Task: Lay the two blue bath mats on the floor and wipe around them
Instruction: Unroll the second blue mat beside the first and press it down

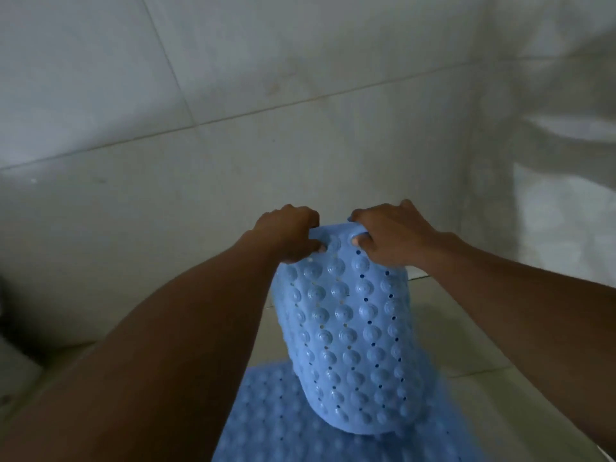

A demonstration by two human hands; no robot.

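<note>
Head view: left hand and right hand each pinch the top edge of a blue studded rubber bath mat, held upright; its lower end seems to touch a second blue mat lying flat on the pale tiled floor.

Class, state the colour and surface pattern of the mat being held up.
The held mat is blue with rows of round bumps and holes; head view.

One studded blue mat hangs upright, bowed; second blue mat lies flat beneath.
</note>
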